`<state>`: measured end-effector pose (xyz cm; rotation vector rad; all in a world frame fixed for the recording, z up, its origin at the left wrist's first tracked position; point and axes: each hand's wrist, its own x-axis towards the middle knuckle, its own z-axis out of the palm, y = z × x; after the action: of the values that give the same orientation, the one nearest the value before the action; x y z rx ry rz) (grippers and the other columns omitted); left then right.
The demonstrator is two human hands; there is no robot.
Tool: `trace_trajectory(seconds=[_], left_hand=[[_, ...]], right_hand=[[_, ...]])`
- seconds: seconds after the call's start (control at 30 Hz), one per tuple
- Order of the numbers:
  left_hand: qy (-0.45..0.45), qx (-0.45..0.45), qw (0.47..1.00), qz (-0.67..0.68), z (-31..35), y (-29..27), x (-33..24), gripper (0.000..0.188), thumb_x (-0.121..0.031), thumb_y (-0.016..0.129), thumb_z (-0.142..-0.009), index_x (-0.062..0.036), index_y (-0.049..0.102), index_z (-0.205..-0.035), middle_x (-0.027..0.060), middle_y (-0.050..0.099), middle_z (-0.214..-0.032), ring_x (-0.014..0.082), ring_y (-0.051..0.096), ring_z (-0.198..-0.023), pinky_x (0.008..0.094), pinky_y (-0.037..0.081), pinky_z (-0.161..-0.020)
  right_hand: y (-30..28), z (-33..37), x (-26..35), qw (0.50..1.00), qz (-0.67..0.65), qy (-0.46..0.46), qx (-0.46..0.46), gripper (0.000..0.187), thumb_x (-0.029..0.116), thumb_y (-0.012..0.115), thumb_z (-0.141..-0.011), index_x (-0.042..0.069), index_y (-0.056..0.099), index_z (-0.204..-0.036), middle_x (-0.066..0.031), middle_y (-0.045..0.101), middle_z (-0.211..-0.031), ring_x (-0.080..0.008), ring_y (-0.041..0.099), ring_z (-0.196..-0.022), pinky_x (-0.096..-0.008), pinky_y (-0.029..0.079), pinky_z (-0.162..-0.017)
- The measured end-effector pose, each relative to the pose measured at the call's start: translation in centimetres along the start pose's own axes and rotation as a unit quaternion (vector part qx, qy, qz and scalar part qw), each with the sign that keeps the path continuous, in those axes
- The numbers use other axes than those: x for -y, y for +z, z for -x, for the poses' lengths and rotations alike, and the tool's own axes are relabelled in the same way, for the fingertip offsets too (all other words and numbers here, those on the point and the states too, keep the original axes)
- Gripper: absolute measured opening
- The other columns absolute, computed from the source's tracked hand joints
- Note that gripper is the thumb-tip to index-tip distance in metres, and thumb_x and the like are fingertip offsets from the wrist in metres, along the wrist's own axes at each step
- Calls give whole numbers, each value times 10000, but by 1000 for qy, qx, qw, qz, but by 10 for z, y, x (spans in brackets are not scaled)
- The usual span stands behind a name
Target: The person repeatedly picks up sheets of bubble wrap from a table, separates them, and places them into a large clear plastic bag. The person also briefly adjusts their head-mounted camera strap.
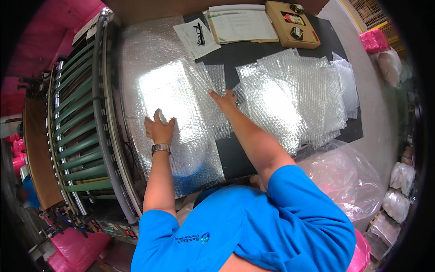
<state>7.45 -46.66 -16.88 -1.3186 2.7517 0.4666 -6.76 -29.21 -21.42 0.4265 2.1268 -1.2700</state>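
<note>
My left hand (159,129) lies with its fingers spread on a pile of clear bubble wrap sheets (190,104) at the left of the dark table. At the pile's right edge is my right hand (223,100), its thumb stretched out to the left over the wrap and apart from the other fingers, which are partly curled. I see nothing gripped in either hand. To the right of it, a fanned heap of bubble wrap pouches (312,95) overlaps loosely. A longer bubble wrap sheet (145,41) runs under the pile to the table's far end.
Along the far edge lie eyeglasses (200,34) on paper, a clipboard (242,27) and a cardboard box (292,38) bearing tape measures. A machine with green rollers (81,118) borders the table's left side. A big clear plastic bag (344,177) bulges at the near right.
</note>
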Motion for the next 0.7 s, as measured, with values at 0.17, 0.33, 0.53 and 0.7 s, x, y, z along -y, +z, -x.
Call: trace_trajectory(seconds=[0.17, 0.33, 0.53, 0.7], left_hand=[[64, 99, 992, 46, 9, 2, -11, 775, -392, 722, -614, -208, 365, -1277, 275, 240, -1313, 390, 224, -1236, 478, 243, -988], [89, 58, 985, 136, 32, 21, -9, 899, -309, 748, -596, -112, 256, -1322, 286, 288, -1274, 411, 291, -1189, 437, 280, -983], [-8, 127, 974, 188, 55, 27, 13, 1050, -289, 774, -578, -24, 112, -1349, 338, 240, -1300, 405, 254, -1230, 408, 279, -999], [-44, 124, 974, 184, 100, 28, 10, 1055, -267, 785, -565, -39, 113, -1345, 332, 277, -1274, 418, 291, -1198, 429, 295, -982]], right_hand=[[-30, 13, -10, 968, -29, 36, 245, 1096, 618, 636, -635, -43, 104, -1329, -269, 162, -1360, -390, 208, -1256, -535, 254, -967], [-34, 36, -31, 967, -145, 55, 202, 1128, 616, 636, -637, -21, 34, -1347, -235, 87, -1401, -375, 129, -1289, -580, 157, -982], [-53, 55, -61, 888, -220, 143, 377, 975, 513, 640, -710, 27, 92, -1352, -210, 214, -1367, -342, 240, -1252, -535, 253, -970], [-56, 103, -93, 923, -193, 65, 326, 917, 411, 696, -691, -16, 172, -1310, -212, 329, -1286, -337, 364, -1172, -508, 376, -885]])
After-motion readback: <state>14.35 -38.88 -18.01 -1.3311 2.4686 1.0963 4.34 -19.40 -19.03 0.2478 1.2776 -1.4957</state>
